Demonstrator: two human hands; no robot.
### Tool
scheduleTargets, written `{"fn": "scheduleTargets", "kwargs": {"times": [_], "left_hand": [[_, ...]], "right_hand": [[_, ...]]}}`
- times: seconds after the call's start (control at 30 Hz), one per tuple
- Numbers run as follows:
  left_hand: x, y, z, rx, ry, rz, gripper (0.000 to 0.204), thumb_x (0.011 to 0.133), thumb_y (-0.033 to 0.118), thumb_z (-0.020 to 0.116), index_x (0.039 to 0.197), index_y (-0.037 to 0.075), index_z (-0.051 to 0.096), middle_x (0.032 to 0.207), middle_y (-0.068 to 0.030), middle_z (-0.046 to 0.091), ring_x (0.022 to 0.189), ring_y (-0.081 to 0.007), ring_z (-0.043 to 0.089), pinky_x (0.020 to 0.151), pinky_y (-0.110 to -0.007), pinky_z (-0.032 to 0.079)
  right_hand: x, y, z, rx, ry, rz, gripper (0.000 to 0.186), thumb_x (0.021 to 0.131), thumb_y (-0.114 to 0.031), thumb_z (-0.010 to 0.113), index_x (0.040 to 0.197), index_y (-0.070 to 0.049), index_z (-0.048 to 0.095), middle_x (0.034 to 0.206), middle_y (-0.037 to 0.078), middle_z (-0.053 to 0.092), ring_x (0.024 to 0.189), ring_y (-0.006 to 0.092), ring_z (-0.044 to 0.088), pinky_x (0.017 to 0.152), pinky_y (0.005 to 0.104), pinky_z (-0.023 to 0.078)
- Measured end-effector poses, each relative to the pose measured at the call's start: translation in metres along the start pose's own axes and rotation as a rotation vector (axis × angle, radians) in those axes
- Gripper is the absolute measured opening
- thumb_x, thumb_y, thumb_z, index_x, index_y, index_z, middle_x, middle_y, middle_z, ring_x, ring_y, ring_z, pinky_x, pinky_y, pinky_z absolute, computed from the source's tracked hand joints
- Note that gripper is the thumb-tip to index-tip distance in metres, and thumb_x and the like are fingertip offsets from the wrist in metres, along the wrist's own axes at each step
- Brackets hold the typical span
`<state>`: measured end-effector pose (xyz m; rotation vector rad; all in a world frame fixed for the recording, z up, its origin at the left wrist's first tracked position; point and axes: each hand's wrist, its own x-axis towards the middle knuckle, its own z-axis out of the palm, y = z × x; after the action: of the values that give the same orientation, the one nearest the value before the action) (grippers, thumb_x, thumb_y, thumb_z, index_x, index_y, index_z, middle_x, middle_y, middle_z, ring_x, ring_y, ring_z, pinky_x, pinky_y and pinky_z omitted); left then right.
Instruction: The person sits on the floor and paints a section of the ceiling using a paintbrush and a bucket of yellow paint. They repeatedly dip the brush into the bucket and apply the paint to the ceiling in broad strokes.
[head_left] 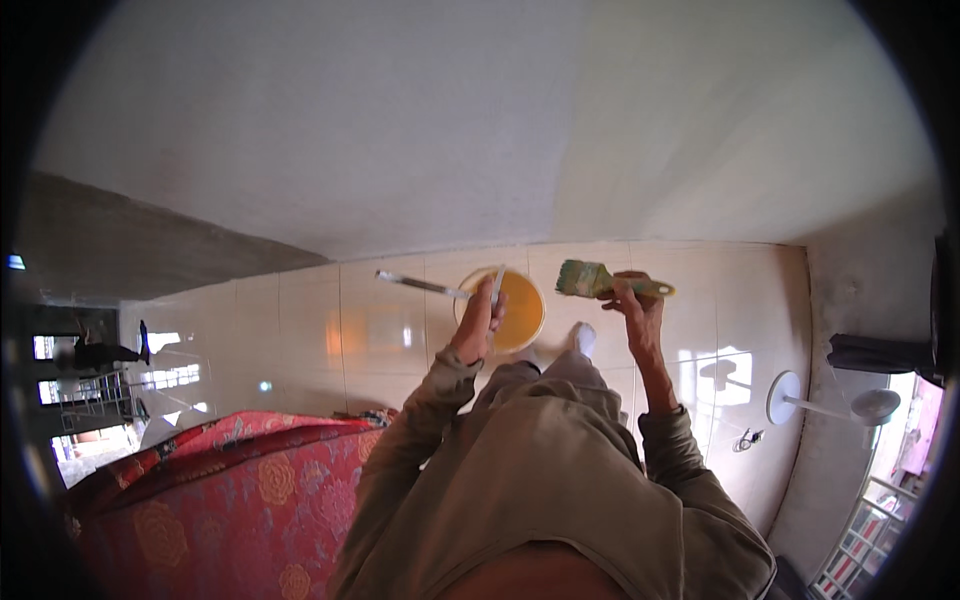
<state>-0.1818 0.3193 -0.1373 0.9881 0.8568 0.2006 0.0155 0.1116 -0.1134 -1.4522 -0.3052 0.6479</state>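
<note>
My right hand (637,303) is closed round the handle of a wide paintbrush (593,279); its green-stained bristles point left toward the wall's foot. My left hand (480,318) is closed on a thin grey-and-white stick (425,284) that juts out to the left. A pale strip (499,284) also rises beside its fingers; whether it is part of the stick or a handle, I cannot tell. Behind and below that hand is a round, pale-rimmed bucket (543,313) with a yellow-orange inside. Whether it hangs from my hand or stands on the floor is unclear.
Ahead stands a wall (450,130), greyish on the left and pale greenish on the right. Glossy tiles (380,330) cover the floor. A red flowered cloth (230,500) drapes something at the lower left. A white pedestal fan (785,398) is at the right, beside a small cable (748,439).
</note>
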Motion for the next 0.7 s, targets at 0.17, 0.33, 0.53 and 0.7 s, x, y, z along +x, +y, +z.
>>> {"fn": "scheduleTargets", "kwargs": {"times": [0.17, 0.33, 0.53, 0.7], "left_hand": [[-0.007, 0.033, 0.015, 0.039, -0.044, -0.068, 0.065, 0.100, 0.070, 0.040, 0.102, 0.007, 0.055, 0.071, 0.0043, 0.043, 0.057, -0.0058, 0.033, 0.057, -0.024, 0.031], [-0.015, 0.056, 0.026, 0.017, -0.100, -0.061, 0.069, 0.099, 0.072, 0.039, 0.104, 0.005, 0.055, 0.071, 0.0043, 0.042, 0.058, -0.0059, 0.033, 0.057, -0.023, 0.031], [-0.019, 0.070, 0.034, 0.046, -0.176, -0.054, 0.069, 0.097, 0.074, 0.039, 0.100, 0.007, 0.057, 0.073, 0.0028, 0.044, 0.059, -0.0064, 0.031, 0.057, -0.023, 0.030], [-0.027, 0.076, 0.042, 0.018, -0.143, -0.067, 0.068, 0.097, 0.073, 0.040, 0.098, 0.008, 0.057, 0.073, 0.0030, 0.045, 0.059, -0.0064, 0.031, 0.058, -0.022, 0.030]], "right_hand": [[0.000, -0.050, 0.042, -0.439, -0.259, -0.101, 0.027, 0.094, -0.017, 0.069, 0.110, 0.005, 0.067, 0.089, 0.012, 0.073, 0.079, 0.0179, 0.072, 0.070, 0.0303, 0.058], [0.020, -0.030, 0.076, -0.799, -0.512, -0.335, 0.021, 0.081, -0.014, 0.074, 0.100, -0.005, 0.075, 0.083, 0.014, 0.074, 0.075, 0.0287, 0.072, 0.070, 0.0384, 0.057], [0.051, 0.008, 0.101, -1.203, -0.776, -0.474, 0.019, 0.071, -0.020, 0.075, 0.084, -0.006, 0.073, 0.073, 0.015, 0.071, 0.073, 0.0346, 0.071, 0.067, 0.0459, 0.055], [0.063, 0.035, 0.110, -1.260, -0.888, -0.419, 0.018, 0.070, -0.018, 0.074, 0.083, -0.006, 0.072, 0.074, 0.014, 0.072, 0.073, 0.0340, 0.070, 0.069, 0.0449, 0.055]]}}
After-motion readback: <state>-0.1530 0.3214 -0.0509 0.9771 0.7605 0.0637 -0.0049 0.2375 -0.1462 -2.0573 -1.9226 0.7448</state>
